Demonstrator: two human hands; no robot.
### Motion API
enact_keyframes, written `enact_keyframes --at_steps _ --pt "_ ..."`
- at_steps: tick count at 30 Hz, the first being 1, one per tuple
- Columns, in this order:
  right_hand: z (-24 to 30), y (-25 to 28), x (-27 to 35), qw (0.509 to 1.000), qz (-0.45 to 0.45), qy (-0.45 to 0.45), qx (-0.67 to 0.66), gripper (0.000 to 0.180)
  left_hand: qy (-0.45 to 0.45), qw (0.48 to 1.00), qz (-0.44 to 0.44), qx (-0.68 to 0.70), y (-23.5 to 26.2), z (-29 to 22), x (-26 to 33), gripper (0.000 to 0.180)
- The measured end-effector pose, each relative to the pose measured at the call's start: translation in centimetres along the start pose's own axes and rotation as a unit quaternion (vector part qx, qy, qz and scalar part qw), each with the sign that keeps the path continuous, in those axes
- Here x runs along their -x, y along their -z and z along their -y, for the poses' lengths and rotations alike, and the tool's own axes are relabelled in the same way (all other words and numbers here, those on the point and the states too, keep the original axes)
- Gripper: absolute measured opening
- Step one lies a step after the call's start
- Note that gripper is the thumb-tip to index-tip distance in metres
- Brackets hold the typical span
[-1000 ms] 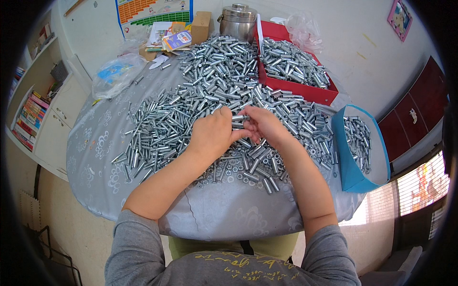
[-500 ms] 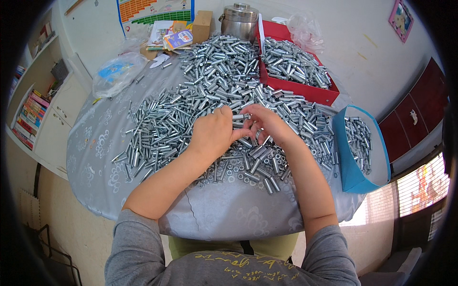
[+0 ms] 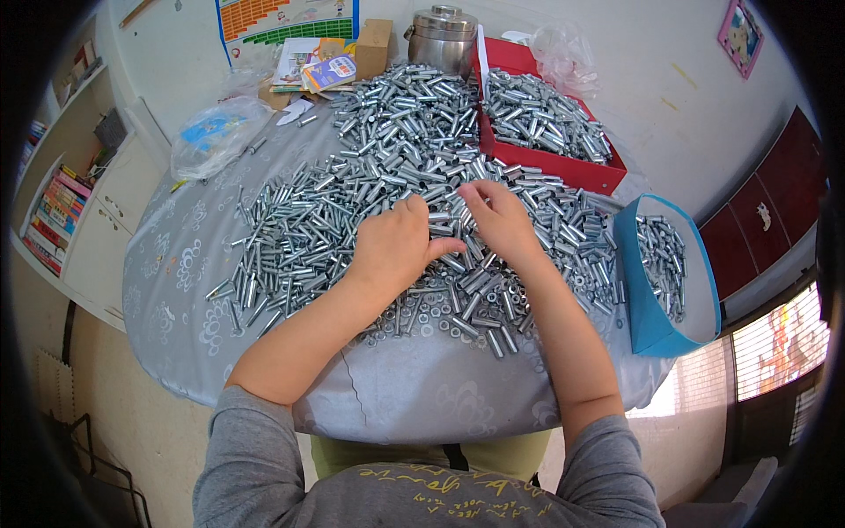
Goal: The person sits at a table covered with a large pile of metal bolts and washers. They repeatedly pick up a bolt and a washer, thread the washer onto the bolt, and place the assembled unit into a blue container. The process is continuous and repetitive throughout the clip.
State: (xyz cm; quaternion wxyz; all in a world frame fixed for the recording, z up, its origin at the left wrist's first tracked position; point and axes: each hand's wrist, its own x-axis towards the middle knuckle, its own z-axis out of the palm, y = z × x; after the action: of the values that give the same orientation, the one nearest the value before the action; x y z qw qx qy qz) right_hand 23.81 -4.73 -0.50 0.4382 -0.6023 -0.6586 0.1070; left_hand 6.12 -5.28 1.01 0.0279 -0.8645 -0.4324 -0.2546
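Over the middle of a wide heap of shiny metal bolts and sleeves (image 3: 299, 207), my left hand (image 3: 394, 238) is closed with its thumb pointing right. A short metal sleeve (image 3: 439, 217) sticks out of its fingers toward the right hand. My right hand (image 3: 503, 224) is just beside it, back up, fingers bent down and drawn together; whatever they grip is hidden beneath. Loose hex nuts (image 3: 427, 331) and short sleeves (image 3: 495, 343) lie along the heap's near edge, below the hands.
A red box (image 3: 607, 179) full of bolts stands at the back right, and a blue bin (image 3: 651, 326) with more bolts at the right edge. Behind the heap are a steel pot (image 3: 443, 44), a cardboard box (image 3: 374, 48) and booklets. A plastic bag (image 3: 220, 132) lies at the left on the grey tablecloth (image 3: 189, 290).
My right hand has pulled slightly up and away from the sleeve's end, turning so that its fingers point down. The left hand has stayed almost still with the sleeve.
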Motion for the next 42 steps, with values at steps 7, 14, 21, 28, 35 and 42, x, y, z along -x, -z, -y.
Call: enact_keyframes --at_steps 7,14,21,28,35,42 --pt "1.9 1.4 0.5 0.928 0.289 -0.107 -0.208 0.03 0.001 1.0 -0.005 0.004 -0.1 0.2 0.0 0.065" --pt "0.7 4.3 -0.4 0.983 -0.005 0.119 0.137 0.023 0.0 1.0 -0.001 0.004 0.2 0.1 0.0 0.065" --pt "3.3 1.6 0.8 0.965 0.242 -0.015 -0.099 0.025 -0.02 1.0 -0.015 0.009 0.0 0.0 0.2 0.061" --pt "3.1 3.6 0.3 0.969 0.236 0.073 -0.002 0.02 -0.044 0.999 0.03 -0.005 0.1 -0.3 -0.2 0.059" --pt "1.5 7.2 -0.7 0.965 0.216 -0.01 0.146 0.026 0.01 0.999 0.003 -0.05 -0.5 2.5 -0.5 0.061" --pt "-2.2 4.6 -0.1 0.96 0.066 0.121 0.243 0.057 0.04 0.993 -0.008 -0.11 0.1 2.2 -0.9 0.084"
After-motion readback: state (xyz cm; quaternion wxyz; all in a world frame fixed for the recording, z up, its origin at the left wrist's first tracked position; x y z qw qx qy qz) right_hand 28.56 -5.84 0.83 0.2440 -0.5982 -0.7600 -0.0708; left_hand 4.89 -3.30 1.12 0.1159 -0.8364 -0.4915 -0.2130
